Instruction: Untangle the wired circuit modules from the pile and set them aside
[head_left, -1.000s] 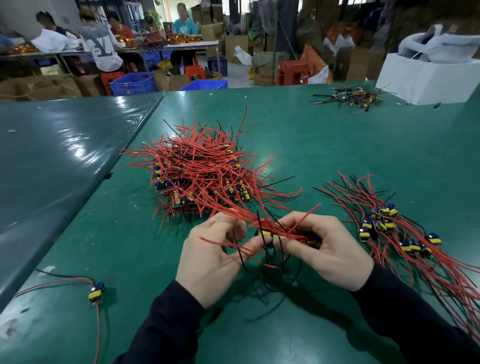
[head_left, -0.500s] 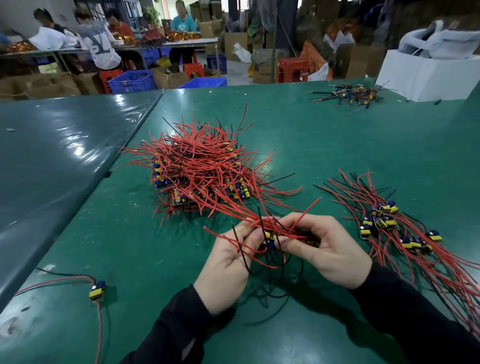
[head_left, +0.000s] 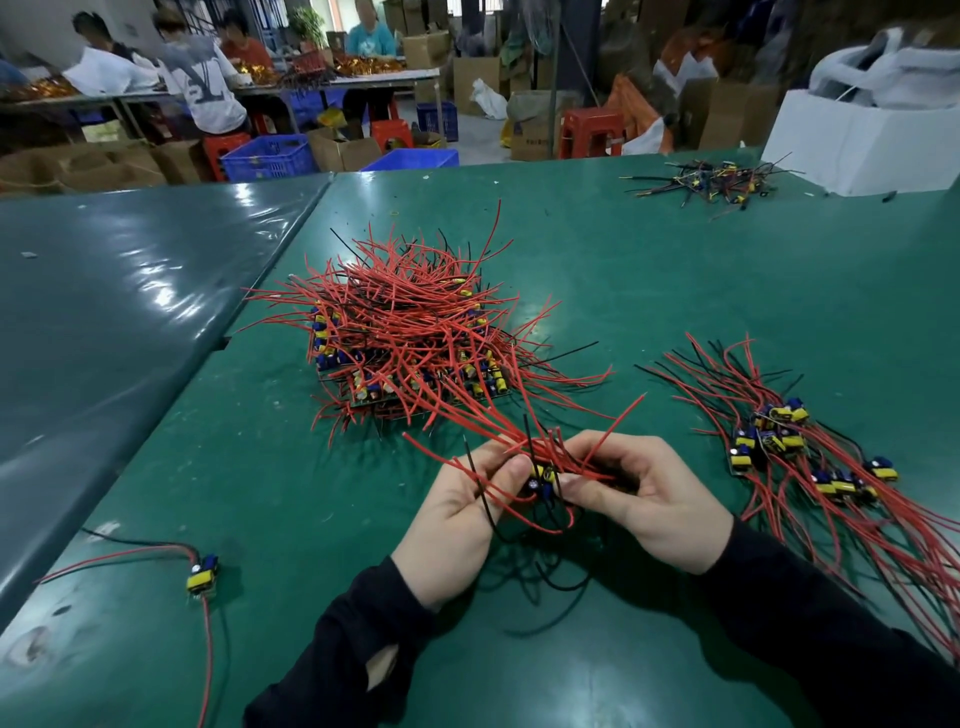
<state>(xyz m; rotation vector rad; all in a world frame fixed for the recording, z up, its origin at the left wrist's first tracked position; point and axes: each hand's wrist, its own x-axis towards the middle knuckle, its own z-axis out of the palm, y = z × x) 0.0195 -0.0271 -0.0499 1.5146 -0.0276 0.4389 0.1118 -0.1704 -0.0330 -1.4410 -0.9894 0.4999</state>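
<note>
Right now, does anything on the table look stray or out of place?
Yes. One wired module lies alone near the table's left edge, far from the set-aside group on the right. Both hands, left and right, hold a tangled bunch.

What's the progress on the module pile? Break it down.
Done: a loose row of separated modules lies on the right. In hand: left hand and right hand grip one wired cluster. Left: the big tangled pile, clearly the larger share.

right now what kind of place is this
Most likely a small electronics assembly workshop: a tangled pile of red-wired circuit modules lies on a green worktable, other workers sit at benches behind, and cardboard boxes and blue crates stand around.
</note>
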